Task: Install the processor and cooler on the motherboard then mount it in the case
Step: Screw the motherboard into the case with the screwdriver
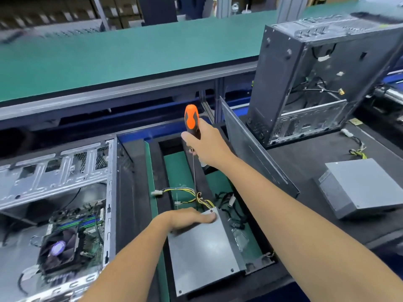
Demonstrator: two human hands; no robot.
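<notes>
Right hand [206,147] wrapped around orange-and-black screwdriver [192,123], fingers curled round the handle, thumb across the near side; handle up, thin shaft pointing down toward yellow-and-black wire bundle [196,196]; tip lost among the wires, contact unclear.

Left hand [192,219] flat, palm down, on top of grey power supply [200,247]; fingers straight and close together, fingertips at the far corner near the wire exit; lying in a black tray [135,192] with green lining, at centre bench.

Open case [65,177] lying on its side at left; motherboard [87,225] seated inside; cooler [58,249] with purple-hub fan on the board; processor not visible under it.

Second case [305,83] upright at right rear, side open, loose cables inside; dark side panel [250,153] leaning beside it; second grey power supply [359,186] on the black mat at right, well apart from both hands; green shelf [109,59] across the back.
</notes>
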